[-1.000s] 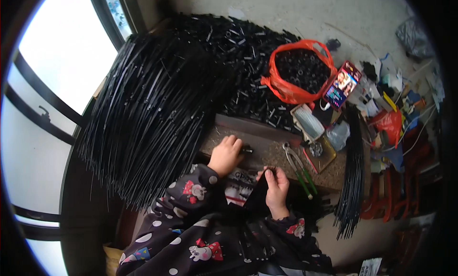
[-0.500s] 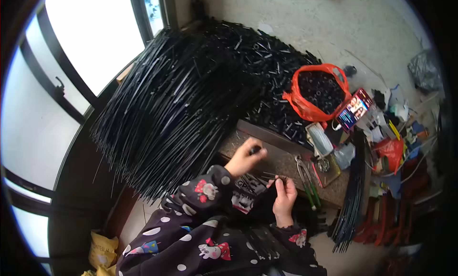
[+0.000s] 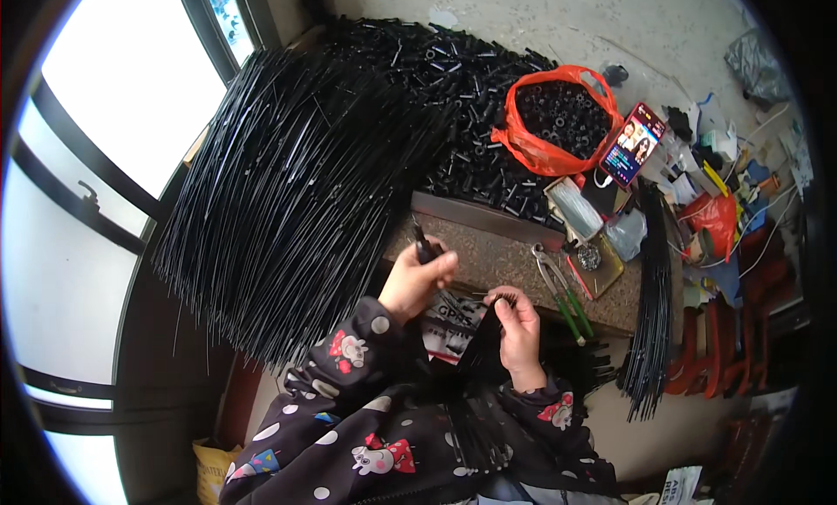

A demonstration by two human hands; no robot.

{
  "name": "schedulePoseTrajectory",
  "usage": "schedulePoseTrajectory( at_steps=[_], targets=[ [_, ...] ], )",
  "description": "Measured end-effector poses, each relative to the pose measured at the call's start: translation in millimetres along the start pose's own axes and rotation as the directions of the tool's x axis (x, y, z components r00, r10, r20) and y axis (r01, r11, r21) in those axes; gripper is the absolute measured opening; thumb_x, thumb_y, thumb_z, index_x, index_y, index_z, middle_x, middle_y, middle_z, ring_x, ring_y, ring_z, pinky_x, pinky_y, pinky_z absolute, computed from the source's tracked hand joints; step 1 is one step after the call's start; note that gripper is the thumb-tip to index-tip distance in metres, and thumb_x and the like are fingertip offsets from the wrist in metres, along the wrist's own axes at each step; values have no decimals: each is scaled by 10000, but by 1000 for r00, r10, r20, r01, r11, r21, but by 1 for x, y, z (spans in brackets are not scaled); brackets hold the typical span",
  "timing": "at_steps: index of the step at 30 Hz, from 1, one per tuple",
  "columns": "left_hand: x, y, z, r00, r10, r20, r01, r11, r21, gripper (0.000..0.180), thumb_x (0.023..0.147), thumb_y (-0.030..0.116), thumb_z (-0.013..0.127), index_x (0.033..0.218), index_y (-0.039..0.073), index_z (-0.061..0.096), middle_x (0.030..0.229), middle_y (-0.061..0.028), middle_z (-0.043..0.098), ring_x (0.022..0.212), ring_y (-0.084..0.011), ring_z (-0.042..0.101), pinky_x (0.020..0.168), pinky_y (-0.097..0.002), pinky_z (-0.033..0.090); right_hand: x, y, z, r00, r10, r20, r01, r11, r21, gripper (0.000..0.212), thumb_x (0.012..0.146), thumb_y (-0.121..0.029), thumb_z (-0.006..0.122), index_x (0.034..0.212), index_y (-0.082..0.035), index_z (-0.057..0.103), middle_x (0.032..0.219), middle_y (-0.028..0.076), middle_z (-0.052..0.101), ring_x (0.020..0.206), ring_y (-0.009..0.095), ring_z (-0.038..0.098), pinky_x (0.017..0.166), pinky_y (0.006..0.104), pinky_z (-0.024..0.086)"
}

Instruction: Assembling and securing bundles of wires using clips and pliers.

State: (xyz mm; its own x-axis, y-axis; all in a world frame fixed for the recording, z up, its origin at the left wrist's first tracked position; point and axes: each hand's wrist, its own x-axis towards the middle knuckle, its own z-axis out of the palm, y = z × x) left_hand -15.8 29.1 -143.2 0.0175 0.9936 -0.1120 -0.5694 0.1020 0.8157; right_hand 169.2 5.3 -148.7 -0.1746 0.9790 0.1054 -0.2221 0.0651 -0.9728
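My left hand (image 3: 411, 283) is closed around a black tube-like piece (image 3: 425, 249), whose narrow tip points up and away over the bench edge. To its right, my right hand (image 3: 520, 335) pinches several thin dark pieces (image 3: 503, 298) between thumb and fingers; what exactly they are is too small to tell. Beneath the hands, a printed black-and-white packet (image 3: 452, 326) lies near my lap. Long thin black strands (image 3: 471, 431) lie across my lap. Beyond the left hand spreads a large heap of long black cords or rods (image 3: 288, 182).
Short black tubes (image 3: 471, 95) are piled behind a dark metal bar (image 3: 488, 220) on the speckled bench (image 3: 497, 265). A red bag (image 3: 545, 160) holds black rings. Green-handled pincers (image 3: 562, 291), a lit phone (image 3: 632, 145) and a hanging black bundle (image 3: 648, 330) are at right.
The view has shifted a little. My left hand has drawn back toward me and left, and its black piece now points upward. My right hand keeps its pinch.
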Motion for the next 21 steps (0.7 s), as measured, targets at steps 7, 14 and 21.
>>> schedulePoseTrajectory(
  at_steps=[7, 14, 21],
  targets=[
    [-26, -8, 6, 888, -260, 379, 405, 833, -378, 249, 809, -39, 557, 1056, -37, 526, 1021, -139, 588, 821, -177, 625, 749, -252, 530, -9, 8, 24, 983, 32, -179, 10, 974, 227, 123, 863, -80, 553, 959, -34, 492, 872, 23, 535, 770, 93, 507, 673, 239, 431],
    [-23, -14, 3, 907, -240, 347, 355, 878, -321, 206, 784, -29, 603, 981, -7, 546, 1009, -144, 593, 838, -170, 609, 734, -262, 526, -14, -1, 30, 993, 35, -112, -4, 964, 265, 148, 847, -57, 576, 958, -32, 480, 886, 19, 538, 784, 85, 506, 717, 225, 420],
    [-21, -14, 3, 918, -274, 286, 359, 880, -309, 213, 759, -41, 628, 953, -4, 546, 950, -125, 593, 759, -166, 616, 711, -261, 522, -14, 4, 25, 989, 103, -110, -64, 947, 316, 141, 844, -53, 580, 949, -41, 486, 884, 13, 538, 796, 77, 498, 745, 215, 403]
  ],
)
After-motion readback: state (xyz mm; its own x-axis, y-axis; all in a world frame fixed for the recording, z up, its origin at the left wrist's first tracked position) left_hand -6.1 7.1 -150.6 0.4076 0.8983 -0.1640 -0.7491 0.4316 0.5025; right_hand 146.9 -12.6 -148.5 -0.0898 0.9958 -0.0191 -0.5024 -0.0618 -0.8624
